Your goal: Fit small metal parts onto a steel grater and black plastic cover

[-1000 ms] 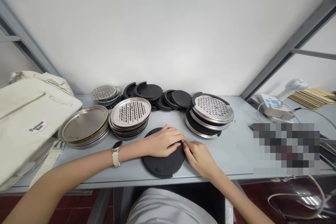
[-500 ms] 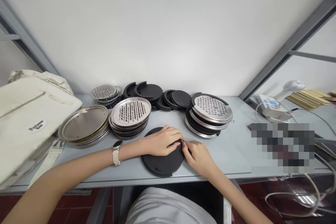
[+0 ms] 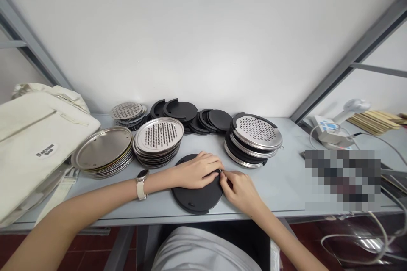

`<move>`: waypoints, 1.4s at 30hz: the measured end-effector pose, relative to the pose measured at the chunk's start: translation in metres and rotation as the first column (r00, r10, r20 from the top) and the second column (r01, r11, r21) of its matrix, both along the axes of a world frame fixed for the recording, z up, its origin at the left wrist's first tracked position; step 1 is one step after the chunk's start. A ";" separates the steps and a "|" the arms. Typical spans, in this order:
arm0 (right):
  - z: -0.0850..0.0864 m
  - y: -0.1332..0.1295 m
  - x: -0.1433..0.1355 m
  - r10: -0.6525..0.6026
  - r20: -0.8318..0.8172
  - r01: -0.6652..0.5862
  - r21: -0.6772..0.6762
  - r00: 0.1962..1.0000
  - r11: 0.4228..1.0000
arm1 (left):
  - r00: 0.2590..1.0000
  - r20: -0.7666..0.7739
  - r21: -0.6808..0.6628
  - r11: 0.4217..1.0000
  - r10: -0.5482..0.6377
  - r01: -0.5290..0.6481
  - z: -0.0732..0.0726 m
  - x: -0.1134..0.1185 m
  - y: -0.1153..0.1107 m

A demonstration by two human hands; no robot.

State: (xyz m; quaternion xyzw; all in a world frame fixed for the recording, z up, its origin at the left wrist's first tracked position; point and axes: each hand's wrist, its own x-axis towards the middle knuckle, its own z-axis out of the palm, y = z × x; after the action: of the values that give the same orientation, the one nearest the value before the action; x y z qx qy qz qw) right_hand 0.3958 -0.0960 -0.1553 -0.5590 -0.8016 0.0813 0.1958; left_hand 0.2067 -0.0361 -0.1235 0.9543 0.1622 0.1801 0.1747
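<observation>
A round black disc [image 3: 197,199] lies flat near the table's front edge. My left hand [image 3: 200,171] rests across its top, fingers bent together at the disc's right rim. At that same rim my right hand [image 3: 238,188] pinches a small metal piece, mostly hidden by the fingertips. The fingertips of both hands nearly touch. Behind the disc stand a stack of slotted metal grater plates [image 3: 160,135] and, to the right, a stack of metal graters in black holders [image 3: 256,131].
Plain metal plates [image 3: 104,148] are stacked left, beside a cream bag [image 3: 41,135]. Small grater discs [image 3: 127,111] and black discs [image 3: 219,120] line the wall. At right are a white scanner [image 3: 352,108], cables, wooden pieces [image 3: 372,121] and a pixelated area.
</observation>
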 end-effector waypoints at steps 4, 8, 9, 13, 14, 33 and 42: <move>0.000 -0.001 0.000 -0.005 -0.045 0.005 -0.005 0.999 1.000 | 1.000 0.020 -0.010 1.000 -0.005 0.005 0.000 0.000 0.000; 0.001 -0.001 0.001 -0.013 -0.085 0.011 -0.030 0.996 0.999 | 1.000 0.028 -0.009 1.000 -0.001 0.002 -0.001 0.000 0.000; 0.001 -0.001 0.001 -0.010 -0.088 0.007 -0.032 0.996 0.999 | 1.000 0.029 -0.008 1.000 -0.001 0.001 -0.002 0.000 0.000; 0.001 0.000 0.001 0.004 -0.074 -0.006 -0.026 0.997 1.000 | 1.000 0.022 -0.012 1.000 -0.004 0.004 -0.002 0.000 0.000; 0.001 0.000 0.001 0.004 -0.071 -0.006 -0.024 0.997 1.000 | 1.000 0.022 -0.015 1.000 -0.005 0.006 -0.002 0.000 0.000; -0.001 0.000 0.004 -0.008 -0.088 0.003 -0.062 0.996 0.998 | 0.996 0.087 -0.107 0.994 -0.016 0.026 -0.008 -0.002 0.006; 0.000 0.001 0.004 -0.011 -0.105 0.003 -0.075 0.994 0.997 | 0.998 0.045 -0.019 0.999 0.041 -0.040 -0.004 0.000 0.004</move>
State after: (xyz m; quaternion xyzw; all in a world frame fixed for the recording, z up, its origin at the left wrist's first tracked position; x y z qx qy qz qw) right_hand 0.3994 -0.0952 -0.1555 -0.5637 -0.7846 0.1398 0.2171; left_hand 0.2066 -0.0326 -0.1273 0.9449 0.1791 0.2039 0.1831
